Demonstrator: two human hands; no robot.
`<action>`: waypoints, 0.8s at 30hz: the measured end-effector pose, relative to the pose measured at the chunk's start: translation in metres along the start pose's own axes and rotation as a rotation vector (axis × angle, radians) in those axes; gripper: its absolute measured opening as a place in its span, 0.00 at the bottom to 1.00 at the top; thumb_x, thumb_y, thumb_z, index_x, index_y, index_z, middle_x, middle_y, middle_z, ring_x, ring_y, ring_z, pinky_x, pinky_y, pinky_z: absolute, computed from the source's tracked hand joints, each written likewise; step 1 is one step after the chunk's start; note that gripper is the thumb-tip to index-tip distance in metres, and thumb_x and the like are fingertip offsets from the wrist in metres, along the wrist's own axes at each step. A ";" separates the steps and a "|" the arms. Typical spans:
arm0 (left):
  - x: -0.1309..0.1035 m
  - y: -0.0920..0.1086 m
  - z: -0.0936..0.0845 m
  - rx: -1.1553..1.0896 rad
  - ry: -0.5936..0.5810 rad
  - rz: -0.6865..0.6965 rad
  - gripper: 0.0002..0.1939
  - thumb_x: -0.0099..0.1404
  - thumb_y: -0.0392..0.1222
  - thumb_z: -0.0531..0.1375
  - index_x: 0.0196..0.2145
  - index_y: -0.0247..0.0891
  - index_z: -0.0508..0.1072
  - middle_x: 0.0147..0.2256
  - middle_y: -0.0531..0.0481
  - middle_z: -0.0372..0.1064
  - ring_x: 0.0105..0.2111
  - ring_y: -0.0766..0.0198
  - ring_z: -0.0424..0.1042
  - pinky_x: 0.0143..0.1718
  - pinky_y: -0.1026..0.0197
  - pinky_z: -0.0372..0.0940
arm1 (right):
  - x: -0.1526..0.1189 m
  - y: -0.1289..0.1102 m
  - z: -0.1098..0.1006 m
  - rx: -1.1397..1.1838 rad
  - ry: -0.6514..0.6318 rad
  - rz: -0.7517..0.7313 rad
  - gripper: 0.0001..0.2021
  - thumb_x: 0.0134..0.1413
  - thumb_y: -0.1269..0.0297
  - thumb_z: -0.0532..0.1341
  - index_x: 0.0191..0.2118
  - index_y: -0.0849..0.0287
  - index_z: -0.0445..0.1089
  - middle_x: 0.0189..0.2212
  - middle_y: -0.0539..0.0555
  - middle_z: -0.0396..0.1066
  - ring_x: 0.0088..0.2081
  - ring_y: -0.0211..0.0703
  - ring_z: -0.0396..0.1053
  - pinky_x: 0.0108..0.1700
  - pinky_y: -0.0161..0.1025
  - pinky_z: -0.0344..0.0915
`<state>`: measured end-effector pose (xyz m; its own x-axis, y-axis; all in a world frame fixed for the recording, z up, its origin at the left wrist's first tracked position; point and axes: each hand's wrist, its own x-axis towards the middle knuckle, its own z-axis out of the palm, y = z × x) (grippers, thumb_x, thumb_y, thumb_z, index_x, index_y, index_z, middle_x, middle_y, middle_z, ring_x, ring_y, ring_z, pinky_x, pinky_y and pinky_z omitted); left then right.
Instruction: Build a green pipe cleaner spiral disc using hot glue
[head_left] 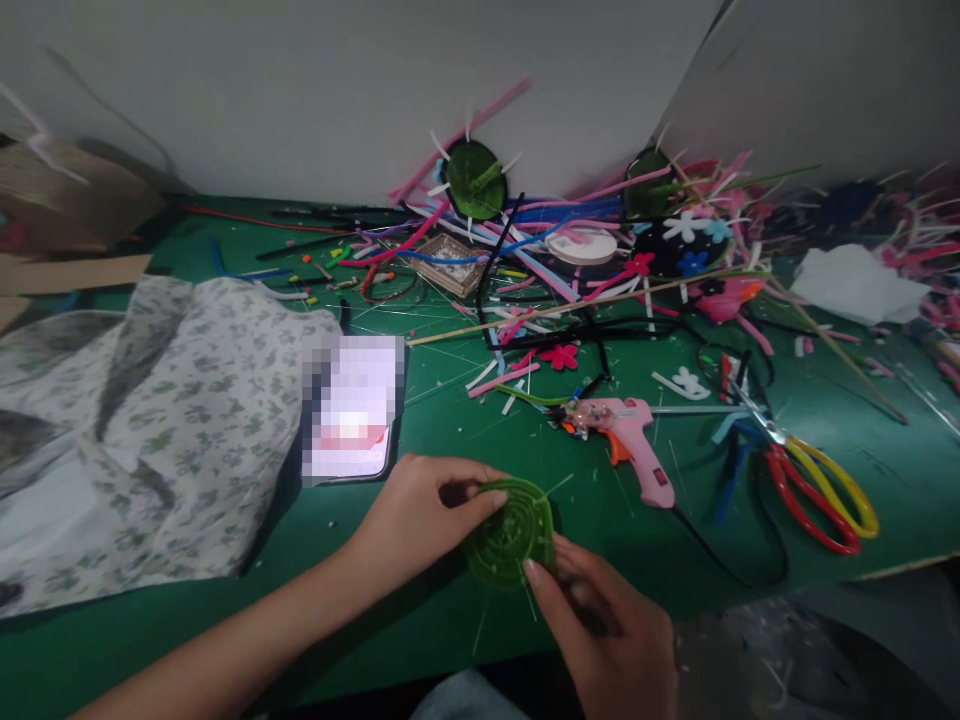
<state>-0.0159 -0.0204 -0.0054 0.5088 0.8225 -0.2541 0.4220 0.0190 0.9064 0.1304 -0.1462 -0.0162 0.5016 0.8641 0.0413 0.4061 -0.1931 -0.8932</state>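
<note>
The round green spiral disc point(512, 533) sits low over the green desk point(420, 610), pinched between both hands: left hand point(424, 515) grips its left edge, right hand point(600, 625) its lower right edge.

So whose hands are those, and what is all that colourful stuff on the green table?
There is no machine here. A person wears a camera on their head, so you look down at their own two hands, as if through their eyes. The left hand and the right hand both pinch a flat green spiral disc, coiled round and round, just above the green table. Beside it lies a pink glue gun, and further right a pair of scissors with red and yellow handles. At the back is a big heap of pipe cleaners in pink, blue and white, with little felt flowers among them. On the left lie a flowery cloth and a phone.
</note>
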 end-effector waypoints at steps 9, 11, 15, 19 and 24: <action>-0.007 0.009 -0.006 -0.313 -0.101 0.066 0.17 0.60 0.51 0.63 0.42 0.40 0.79 0.38 0.48 0.79 0.37 0.58 0.75 0.39 0.61 0.69 | 0.051 -0.011 -0.020 -0.099 0.051 -0.128 0.08 0.49 0.58 0.66 0.35 0.54 0.79 0.32 0.53 0.79 0.30 0.46 0.78 0.34 0.36 0.75; -0.008 0.008 -0.011 -0.368 -0.089 0.151 0.18 0.66 0.54 0.56 0.46 0.42 0.77 0.39 0.49 0.78 0.39 0.58 0.74 0.42 0.60 0.68 | 0.058 -0.010 -0.034 -0.112 -0.094 -0.161 0.06 0.50 0.59 0.66 0.34 0.52 0.79 0.30 0.51 0.79 0.29 0.45 0.77 0.32 0.34 0.75; -0.008 0.010 -0.016 -0.238 -0.057 0.248 0.20 0.73 0.49 0.45 0.52 0.49 0.73 0.52 0.51 0.70 0.51 0.59 0.67 0.52 0.58 0.61 | 0.055 -0.012 -0.046 -0.121 -0.384 -0.272 0.04 0.51 0.62 0.65 0.32 0.51 0.79 0.29 0.50 0.79 0.29 0.44 0.78 0.32 0.33 0.75; -0.009 0.017 -0.011 -0.013 -0.227 0.346 0.23 0.74 0.42 0.44 0.37 0.45 0.79 0.54 0.54 0.67 0.55 0.60 0.63 0.59 0.57 0.53 | 0.045 -0.016 -0.042 -0.072 -0.468 -0.344 0.05 0.50 0.66 0.65 0.32 0.50 0.78 0.29 0.48 0.79 0.29 0.42 0.77 0.33 0.32 0.74; -0.005 0.012 -0.007 0.106 -0.119 0.484 0.22 0.67 0.38 0.58 0.15 0.34 0.65 0.35 0.53 0.73 0.38 0.66 0.68 0.46 0.60 0.58 | 0.053 0.011 -0.065 0.125 0.230 0.019 0.14 0.45 0.58 0.70 0.39 0.58 0.77 0.31 0.54 0.78 0.31 0.46 0.76 0.32 0.38 0.74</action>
<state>-0.0191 -0.0204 0.0094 0.7442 0.6522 0.1442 0.1874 -0.4110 0.8922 0.2108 -0.1326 0.0052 0.6749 0.7293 0.1119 0.3044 -0.1371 -0.9426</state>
